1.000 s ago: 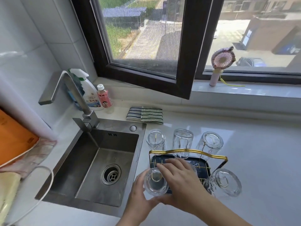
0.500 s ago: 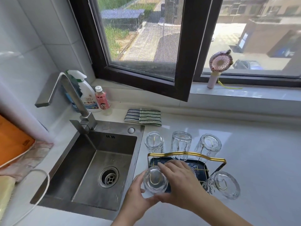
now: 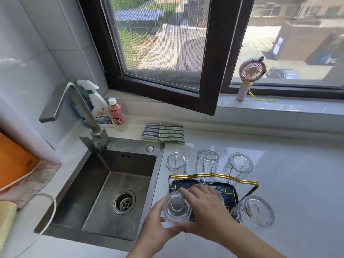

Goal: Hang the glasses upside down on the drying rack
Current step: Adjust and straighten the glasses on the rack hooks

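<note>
A drying rack [image 3: 214, 176] with a gold handle and dark tray stands on the counter right of the sink. Three clear glasses hang upside down on its far prongs: left [image 3: 176, 162], middle [image 3: 207, 165], right [image 3: 238, 167]. Another inverted glass [image 3: 254, 211] hangs at the near right. At the near left corner an inverted glass [image 3: 176, 208] sits over a gold prong. My left hand [image 3: 156, 224] cups it from the left and below, and my right hand [image 3: 204, 211] wraps it from the right, covering the middle of the tray.
A steel sink [image 3: 111, 190] with a tall faucet [image 3: 81, 110] lies to the left. A spray bottle [image 3: 98, 107] and small pink bottle [image 3: 117, 116] stand behind it. Striped cloths [image 3: 163, 134] lie by the wall. An open window frame [image 3: 208, 101] juts over the counter; a pink fan [image 3: 249, 79] stands on the sill.
Both hands stay on the near-left glass, which has barely shifted on its prong. The head camera has tilted slightly.
</note>
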`<move>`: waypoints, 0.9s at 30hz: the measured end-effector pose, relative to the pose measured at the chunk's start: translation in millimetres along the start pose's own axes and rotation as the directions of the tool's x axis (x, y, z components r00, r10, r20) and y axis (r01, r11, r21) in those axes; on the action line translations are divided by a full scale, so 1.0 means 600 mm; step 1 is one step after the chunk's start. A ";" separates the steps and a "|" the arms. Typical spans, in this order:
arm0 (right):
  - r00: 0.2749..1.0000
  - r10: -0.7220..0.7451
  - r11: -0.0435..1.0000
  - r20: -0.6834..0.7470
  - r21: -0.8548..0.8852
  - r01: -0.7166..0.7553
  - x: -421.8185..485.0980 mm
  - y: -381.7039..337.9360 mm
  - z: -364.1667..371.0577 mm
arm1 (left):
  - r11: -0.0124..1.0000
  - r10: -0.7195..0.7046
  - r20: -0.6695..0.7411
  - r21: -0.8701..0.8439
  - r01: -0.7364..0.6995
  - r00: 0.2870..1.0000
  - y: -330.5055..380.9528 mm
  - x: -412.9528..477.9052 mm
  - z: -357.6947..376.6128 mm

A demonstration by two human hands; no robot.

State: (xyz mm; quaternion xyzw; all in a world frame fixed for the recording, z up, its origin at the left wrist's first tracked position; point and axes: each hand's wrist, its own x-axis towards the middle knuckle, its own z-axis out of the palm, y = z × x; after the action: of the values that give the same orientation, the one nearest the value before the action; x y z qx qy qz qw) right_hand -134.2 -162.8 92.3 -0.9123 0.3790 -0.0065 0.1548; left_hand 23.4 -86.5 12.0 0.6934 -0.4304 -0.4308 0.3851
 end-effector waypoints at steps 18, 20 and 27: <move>0.999 0.017 1.000 0.044 0.001 -0.017 0.001 -0.005 -0.010 | 0.998 -0.056 0.011 0.030 0.056 0.998 0.012 0.003 -0.006; 0.999 0.017 1.000 0.040 0.001 -0.017 0.001 -0.004 -0.008 | 0.997 -0.073 0.020 0.035 0.072 0.997 0.013 0.002 -0.007; 1.000 0.010 1.000 0.018 0.002 -0.010 -0.002 -0.001 -0.005 | 0.996 -0.088 0.050 0.020 0.087 0.995 0.018 0.000 -0.008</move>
State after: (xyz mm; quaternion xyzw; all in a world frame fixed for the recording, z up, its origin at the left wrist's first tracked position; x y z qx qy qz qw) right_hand -135.2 -162.5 95.5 -0.9103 0.3821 0.0022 0.1592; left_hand 25.0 -89.0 23.4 0.7039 -0.4128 -0.4609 0.3488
